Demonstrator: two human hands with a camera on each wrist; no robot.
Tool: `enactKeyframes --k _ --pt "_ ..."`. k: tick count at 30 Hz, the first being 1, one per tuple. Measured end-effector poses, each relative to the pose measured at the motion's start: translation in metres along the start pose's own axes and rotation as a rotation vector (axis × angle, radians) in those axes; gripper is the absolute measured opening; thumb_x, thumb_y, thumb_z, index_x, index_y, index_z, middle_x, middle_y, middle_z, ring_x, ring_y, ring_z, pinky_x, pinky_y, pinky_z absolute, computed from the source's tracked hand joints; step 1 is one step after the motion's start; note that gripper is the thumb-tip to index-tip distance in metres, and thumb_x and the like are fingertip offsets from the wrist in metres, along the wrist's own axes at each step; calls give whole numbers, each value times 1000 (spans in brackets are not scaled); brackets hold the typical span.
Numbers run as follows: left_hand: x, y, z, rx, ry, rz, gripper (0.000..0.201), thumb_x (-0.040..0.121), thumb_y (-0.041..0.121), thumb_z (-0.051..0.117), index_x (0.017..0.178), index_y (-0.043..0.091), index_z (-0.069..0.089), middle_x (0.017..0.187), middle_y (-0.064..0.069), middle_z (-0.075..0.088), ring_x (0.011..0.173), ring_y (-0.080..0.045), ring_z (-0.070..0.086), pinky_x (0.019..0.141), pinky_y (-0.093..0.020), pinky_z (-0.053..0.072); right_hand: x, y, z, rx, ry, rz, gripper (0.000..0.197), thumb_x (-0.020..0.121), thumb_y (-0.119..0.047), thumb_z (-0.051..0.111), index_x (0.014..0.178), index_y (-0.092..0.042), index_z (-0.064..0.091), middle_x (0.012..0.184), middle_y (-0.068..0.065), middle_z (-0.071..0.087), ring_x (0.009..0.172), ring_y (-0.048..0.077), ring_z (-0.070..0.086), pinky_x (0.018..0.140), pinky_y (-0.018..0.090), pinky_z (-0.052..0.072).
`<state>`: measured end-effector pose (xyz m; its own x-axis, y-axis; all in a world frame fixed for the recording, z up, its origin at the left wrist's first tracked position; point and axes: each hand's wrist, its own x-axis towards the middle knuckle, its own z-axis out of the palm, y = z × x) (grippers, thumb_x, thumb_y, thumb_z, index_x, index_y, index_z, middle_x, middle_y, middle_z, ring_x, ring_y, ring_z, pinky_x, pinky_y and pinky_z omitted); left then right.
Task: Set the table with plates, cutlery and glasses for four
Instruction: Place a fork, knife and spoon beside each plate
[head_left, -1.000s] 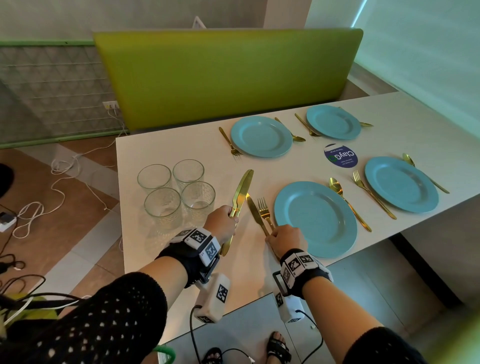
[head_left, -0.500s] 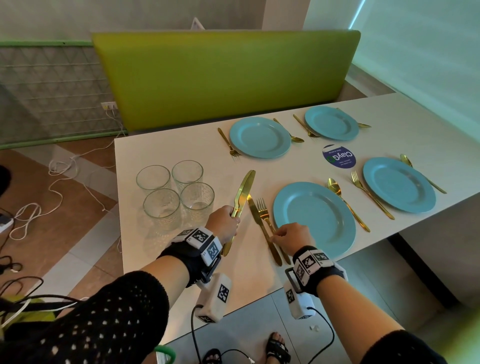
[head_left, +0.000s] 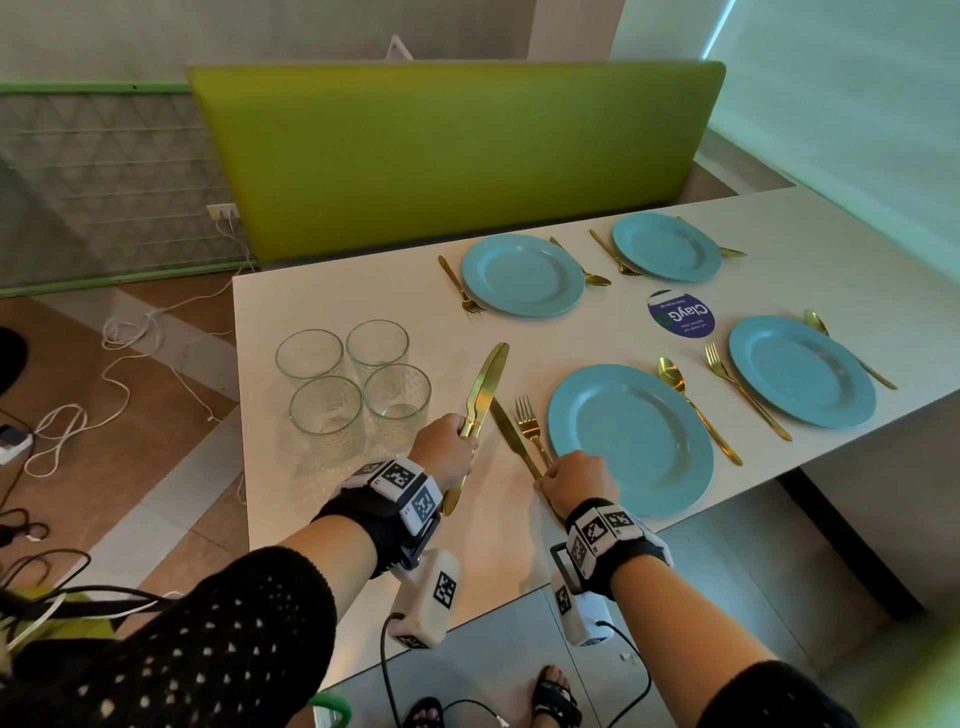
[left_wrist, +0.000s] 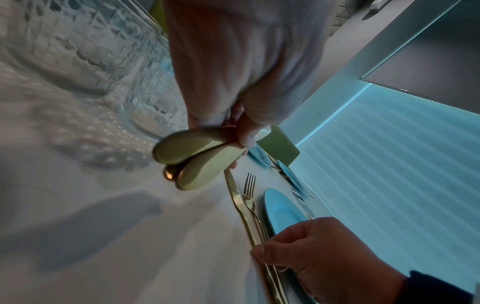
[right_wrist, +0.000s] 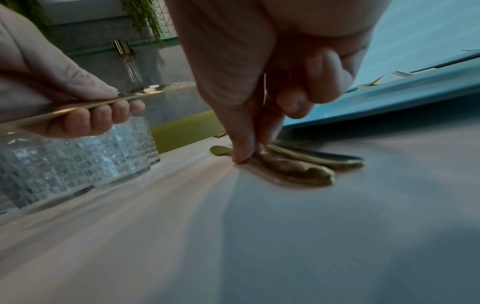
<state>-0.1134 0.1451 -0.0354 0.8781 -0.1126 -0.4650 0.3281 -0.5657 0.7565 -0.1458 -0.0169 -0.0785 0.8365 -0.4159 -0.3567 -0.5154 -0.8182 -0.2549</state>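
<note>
My left hand (head_left: 447, 447) grips a bundle of gold knives (head_left: 485, 387), blades pointing away over the table; their handle ends (left_wrist: 192, 156) stick out below the fist. My right hand (head_left: 574, 480) pinches the handle of a gold knife (head_left: 506, 431) lying flat on the table just left of a gold fork (head_left: 530, 423). In the right wrist view the thumb and forefinger (right_wrist: 242, 156) press on that knife's handle (right_wrist: 293, 168). Both pieces lie left of the near blue plate (head_left: 631, 439), with a gold spoon (head_left: 691, 405) on its right.
Several clear patterned glasses (head_left: 358, 384) stand grouped at the table's left end, close to my left hand. Three more blue plates (head_left: 522, 275) (head_left: 666, 247) (head_left: 802, 371) have gold cutlery beside them. A round blue sticker (head_left: 680, 314) lies mid-table. A green bench back (head_left: 457, 150) stands behind.
My right hand has shifted slightly right and back over the handles of the knife and fork. The knife stays beside the fork. My left hand has held still with its knives.
</note>
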Motion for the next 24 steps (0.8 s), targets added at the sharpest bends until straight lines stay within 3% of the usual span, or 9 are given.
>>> enactKeyframes --k 6,13,20,24 --pt "-1 2 2 6 1 12 26 97 12 44 121 6 54 97 -7 57 73 -15 54 55 -18 42 -4 2 0 3 -1 9 22 85 -31 61 92 -14 73 88 5 70 79 21 65 73 29 55" --pt "-1 1 6 16 -4 23 27 98 13 43 124 9 52 97 -2 57 67 -7 52 57 -16 43 -6 1 -1 21 -6 16 21 85 -32 62 92 -14 72 87 4 70 80 21 66 73 30 55" --pt "-1 1 5 22 -9 17 27 98 13 44 123 7 53 99 -6 57 73 -13 53 57 -18 42 -7 1 -5 12 -18 6 21 86 -30 60 94 -15 72 91 5 69 83 21 64 73 30 52" --pt "0 4 2 -1 -11 14 28 97 13 44 123 7 53 99 -6 57 79 -17 57 67 -24 46 -7 -1 -16 58 -24 -12 21 85 -30 62 88 -14 74 89 5 70 82 22 65 77 31 56"
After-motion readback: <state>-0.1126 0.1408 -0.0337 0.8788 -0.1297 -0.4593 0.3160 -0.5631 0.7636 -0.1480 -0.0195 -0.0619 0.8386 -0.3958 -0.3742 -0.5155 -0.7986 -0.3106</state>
